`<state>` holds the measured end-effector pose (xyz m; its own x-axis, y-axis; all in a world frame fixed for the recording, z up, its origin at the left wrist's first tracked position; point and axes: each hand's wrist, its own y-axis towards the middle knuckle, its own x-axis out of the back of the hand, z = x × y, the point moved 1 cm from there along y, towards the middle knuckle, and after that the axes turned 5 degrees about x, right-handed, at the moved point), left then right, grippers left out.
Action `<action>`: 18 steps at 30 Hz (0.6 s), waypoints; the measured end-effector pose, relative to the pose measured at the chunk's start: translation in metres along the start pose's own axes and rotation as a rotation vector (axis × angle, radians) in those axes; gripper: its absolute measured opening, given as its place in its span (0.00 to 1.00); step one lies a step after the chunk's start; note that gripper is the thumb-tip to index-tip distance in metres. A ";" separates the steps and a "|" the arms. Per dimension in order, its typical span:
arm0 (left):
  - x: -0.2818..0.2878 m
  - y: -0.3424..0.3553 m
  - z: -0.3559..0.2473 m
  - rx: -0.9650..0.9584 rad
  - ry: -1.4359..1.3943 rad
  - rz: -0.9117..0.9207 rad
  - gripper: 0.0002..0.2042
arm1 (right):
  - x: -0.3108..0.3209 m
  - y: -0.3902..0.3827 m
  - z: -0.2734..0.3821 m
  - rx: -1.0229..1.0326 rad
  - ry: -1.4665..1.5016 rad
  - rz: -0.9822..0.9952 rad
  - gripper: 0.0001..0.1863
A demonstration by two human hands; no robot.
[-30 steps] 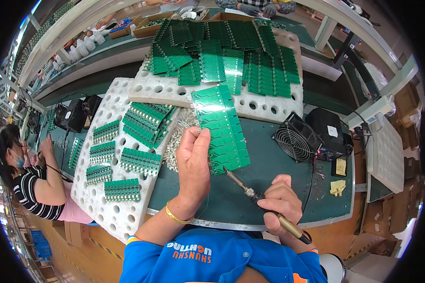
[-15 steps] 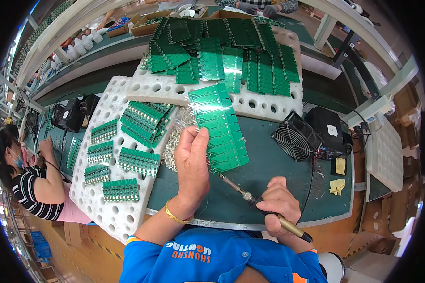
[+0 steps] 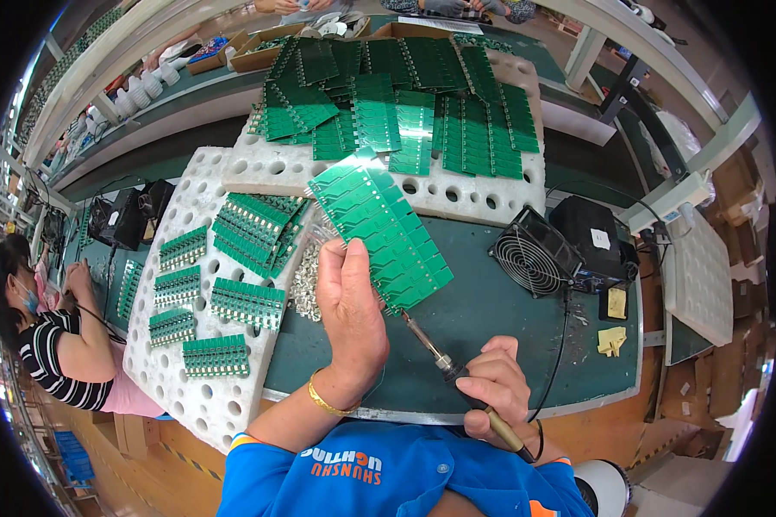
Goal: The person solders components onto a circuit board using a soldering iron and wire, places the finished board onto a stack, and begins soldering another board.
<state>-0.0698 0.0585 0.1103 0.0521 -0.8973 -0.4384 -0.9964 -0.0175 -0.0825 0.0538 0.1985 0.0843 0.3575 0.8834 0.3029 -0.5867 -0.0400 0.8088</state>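
A green circuit board panel (image 3: 388,226) is gripped at its lower left by my left hand (image 3: 349,306), its top leaning to the left. My right hand (image 3: 496,392) is closed around a soldering iron (image 3: 437,355), whose tip reaches the panel's lower edge. Small silvery parts (image 3: 306,289) lie in a bag behind my left hand. A white foam board (image 3: 190,392) to the left carries several smaller populated green boards (image 3: 215,356). Another foam board (image 3: 453,198) at the back bears piles of green panels (image 3: 371,112).
A black fan (image 3: 526,258) and black soldering station (image 3: 578,237) stand at right, beside a yellow sponge (image 3: 611,341). A co-worker (image 3: 60,358) works at the left. Other people's gloved hands (image 3: 448,7) show at the far bench. A white shelving frame (image 3: 729,146) rises at right.
The panel in my left hand has tilted, its top moving left, and my left hand has turned with it. My right hand and the iron have shifted slightly left.
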 end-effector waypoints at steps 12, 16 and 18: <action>-0.015 -0.006 0.000 -0.030 -0.012 -0.056 0.06 | 0.002 -0.002 0.002 0.024 -0.065 -0.003 0.18; -0.018 -0.009 -0.002 -0.018 -0.035 -0.054 0.06 | 0.004 -0.003 0.003 0.030 -0.064 -0.012 0.18; -0.018 -0.008 0.000 -0.020 -0.028 -0.056 0.06 | 0.004 -0.004 0.003 0.021 -0.060 -0.015 0.18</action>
<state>-0.0623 0.0745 0.1189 0.1098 -0.8817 -0.4588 -0.9930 -0.0770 -0.0898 0.0593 0.2008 0.0840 0.4097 0.8544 0.3195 -0.5653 -0.0371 0.8241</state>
